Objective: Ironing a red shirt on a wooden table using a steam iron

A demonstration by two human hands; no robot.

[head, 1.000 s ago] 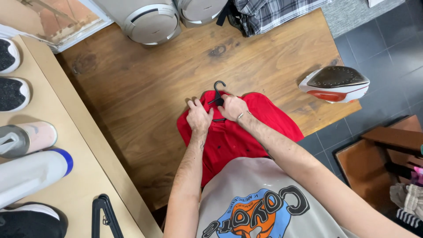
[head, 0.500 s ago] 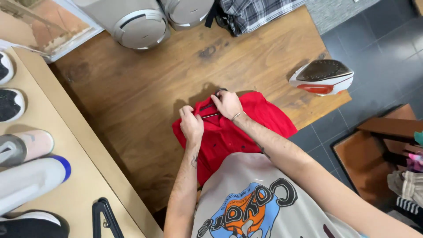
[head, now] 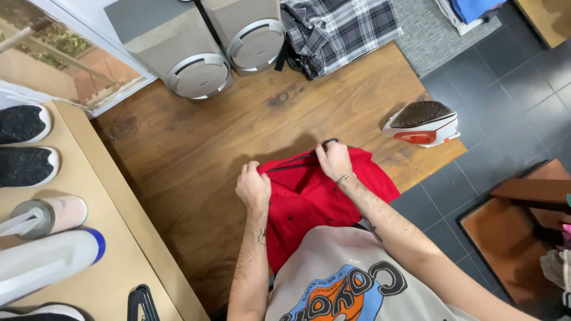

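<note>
Both hands have lifted the red shirt [head: 321,199] higher off the wooden table [head: 196,154]; left hand [head: 253,188] pinches its shoulder, right hand [head: 334,160] grips the black hanger [head: 297,160], one arm seemingly inside, other shoulder left, iron [head: 423,123] idle beside

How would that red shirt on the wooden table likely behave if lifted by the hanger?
The red shirt would probably hang limp: it already folds and creases under the left hand. It looks light. It may slide off the black hanger, which the right hand grips, since it seems only partly seated.
</note>
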